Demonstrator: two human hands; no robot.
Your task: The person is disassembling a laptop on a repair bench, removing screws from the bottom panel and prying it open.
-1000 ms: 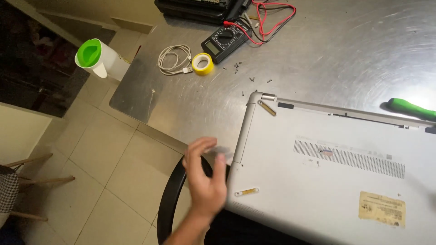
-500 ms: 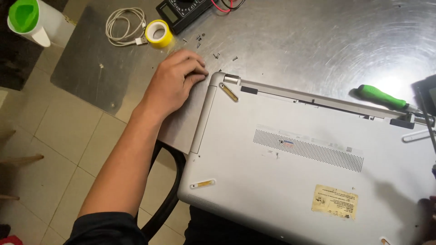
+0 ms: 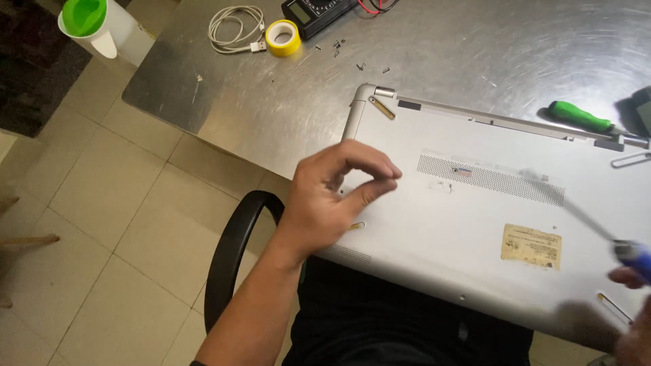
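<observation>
1. Surface: scuffed steel table (image 3: 475, 47); pale tiled floor (image 3: 102, 224) below, black chair arm (image 3: 234, 251) at the table's edge.
2. Labels: yellowed rectangular sticker (image 3: 531, 246) on the laptop's underside; yellow tape roll (image 3: 283, 37) near a coiled white cable (image 3: 234, 27).
3. Silver laptop (image 3: 475, 217) lies bottom-up on the table's near edge, vent strip showing.
4. Left hand (image 3: 332, 196) above the laptop's left edge, thumb and fingertips pinched narrow; contents cannot be told.
5. Right hand (image 3: 630, 278), blurred, grips a blue-handled screwdriver (image 3: 590, 224).
</observation>
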